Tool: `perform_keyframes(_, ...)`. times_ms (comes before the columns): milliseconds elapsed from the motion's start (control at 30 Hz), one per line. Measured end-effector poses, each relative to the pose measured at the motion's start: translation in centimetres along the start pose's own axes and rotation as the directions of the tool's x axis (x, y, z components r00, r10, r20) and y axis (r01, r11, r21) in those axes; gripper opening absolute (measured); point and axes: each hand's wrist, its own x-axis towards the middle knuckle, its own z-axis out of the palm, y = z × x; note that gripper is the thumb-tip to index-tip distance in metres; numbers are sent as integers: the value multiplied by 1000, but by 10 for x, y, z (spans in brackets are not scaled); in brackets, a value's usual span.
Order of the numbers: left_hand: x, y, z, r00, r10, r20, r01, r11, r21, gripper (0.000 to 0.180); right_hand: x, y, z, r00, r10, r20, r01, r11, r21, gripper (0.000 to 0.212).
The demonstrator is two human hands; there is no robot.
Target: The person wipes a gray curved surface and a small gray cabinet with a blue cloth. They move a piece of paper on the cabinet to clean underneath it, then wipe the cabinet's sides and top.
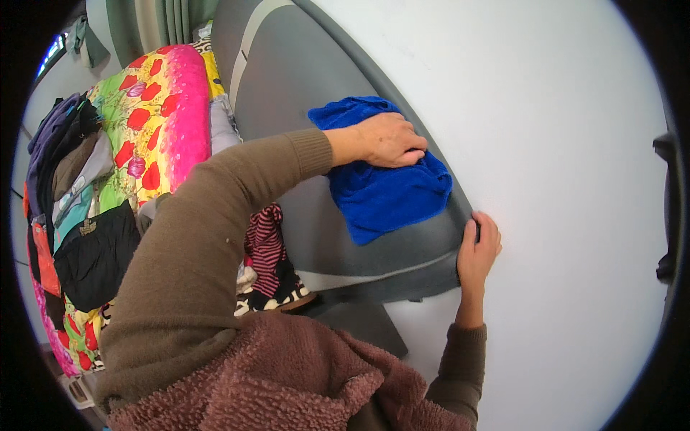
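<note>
A bright blue cloth (pixel 392 201) lies spread and rumpled against a grey padded headboard (pixel 287 86) with pale curved trim. My left hand (pixel 388 140) presses on the cloth's upper part, its fingers curled into the fabric and the fingertips partly hidden. At the headboard's right end, beside the wall, my right hand (pixel 479 251) is closed round the edge, thumb on the near side. The cloth and my right hand are apart.
Left of the headboard lies a flowered quilt (pixel 136 115) with a pink border. Several folded clothes (pixel 75 158) and a black garment (pixel 97 251) are piled on it. Red-and-black striped fabric (pixel 266 251) sits below the headboard. A white wall (pixel 575 179) rises on the right.
</note>
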Motion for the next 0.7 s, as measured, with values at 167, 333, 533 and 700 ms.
perform_keyframes(167,-19,-106,-39,989,-146,-29,148,985,91,37,-5,4,4,999,-15,-31,15,999,31,26)
perform_keyframes(333,-33,-217,-64,970,-242,-20,241,955,174,34,-11,8,8,992,-62,-112,59,998,-26,25)
perform_keyframes(533,-57,-340,-88,910,-379,-171,415,850,324,37,-11,7,7,996,19,-89,-16,999,41,25)
perform_keyframes(700,-62,-462,-101,713,-632,-304,701,622,350,35,-13,7,9,994,65,-89,-63,998,29,29)
